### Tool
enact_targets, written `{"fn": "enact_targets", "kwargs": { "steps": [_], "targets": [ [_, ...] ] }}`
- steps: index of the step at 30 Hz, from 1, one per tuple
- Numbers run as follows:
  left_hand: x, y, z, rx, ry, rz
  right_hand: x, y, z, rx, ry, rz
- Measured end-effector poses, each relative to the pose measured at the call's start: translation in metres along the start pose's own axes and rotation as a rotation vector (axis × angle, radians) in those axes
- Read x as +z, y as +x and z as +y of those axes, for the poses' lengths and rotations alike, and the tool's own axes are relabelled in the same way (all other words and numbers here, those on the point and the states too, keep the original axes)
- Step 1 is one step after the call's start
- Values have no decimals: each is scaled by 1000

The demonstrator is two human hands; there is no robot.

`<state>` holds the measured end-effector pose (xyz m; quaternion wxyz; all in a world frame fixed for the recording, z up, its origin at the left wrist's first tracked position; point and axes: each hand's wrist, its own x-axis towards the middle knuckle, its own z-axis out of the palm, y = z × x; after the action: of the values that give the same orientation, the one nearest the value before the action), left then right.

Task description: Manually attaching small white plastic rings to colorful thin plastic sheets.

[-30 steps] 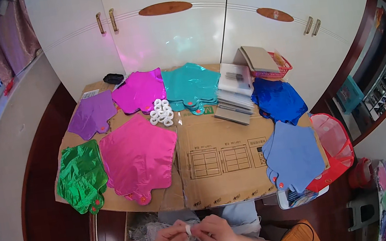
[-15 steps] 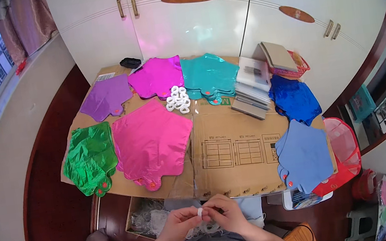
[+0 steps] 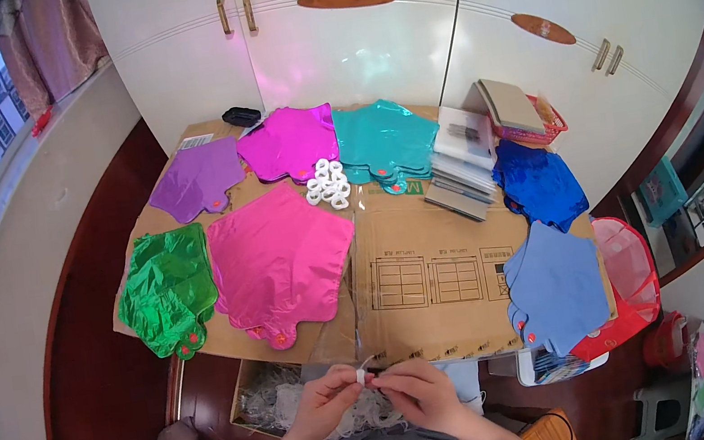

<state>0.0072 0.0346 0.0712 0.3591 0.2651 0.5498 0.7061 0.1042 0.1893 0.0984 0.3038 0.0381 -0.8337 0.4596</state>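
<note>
Just off the table's near edge, my left hand (image 3: 329, 398) pinches a small white coil of ribbon (image 3: 360, 376) between thumb and fingers. A thin pale strand sticks up from the coil. My right hand (image 3: 420, 390) is closed, its fingertips pressed together against the coil's right side, where they seem to grip the ribbon; the exact hold is too small to make out. Below both hands lies a tangle of loose white ribbon (image 3: 365, 414), partly over my lap. Several similar white coils (image 3: 328, 184) are heaped on the cardboard farther back.
Cardboard (image 3: 439, 316) covers the table. Flat foil balloons lie around it: pink (image 3: 281, 262), green (image 3: 167, 289), purple (image 3: 196, 179), magenta (image 3: 290, 143), teal (image 3: 386, 142), dark blue (image 3: 539, 183) and pale blue (image 3: 557, 285). Clear packets (image 3: 459, 172) sit back right. An open box (image 3: 260, 398) holds stringy material.
Both hands have risen slightly and parted a little at the fingertips. The coil has moved up and now shows a strand above it. More loose ribbon shows below the hands.
</note>
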Motion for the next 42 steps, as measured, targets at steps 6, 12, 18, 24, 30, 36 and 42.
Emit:
{"fn": "enact_targets", "kwargs": {
  "steps": [6, 12, 18, 24, 30, 36, 42],
  "targets": [
    [-6, -7, -1, -14, -85, -114, -7, 5, 10, 332, 319, -363],
    [-4, -6, 12, -16, -57, -217, -3, -9, 25, 489, 766, -386],
    [-3, -7, 21, -95, -10, -269, -4, -6, 18, 697, 974, -425],
    [-2, -8, 20, -122, -132, -252, 0, -2, 17, 658, 766, -455],
    [-15, 1, 12, 40, -191, -2, 0, 33, 18, 562, 656, -527],
    [-32, 2, 25, 222, -108, 374, 2, 141, 85, 443, 354, -243],
    [-51, -20, 17, 155, -121, 338, -18, 230, 207, 548, -42, -43]
  ]
}}
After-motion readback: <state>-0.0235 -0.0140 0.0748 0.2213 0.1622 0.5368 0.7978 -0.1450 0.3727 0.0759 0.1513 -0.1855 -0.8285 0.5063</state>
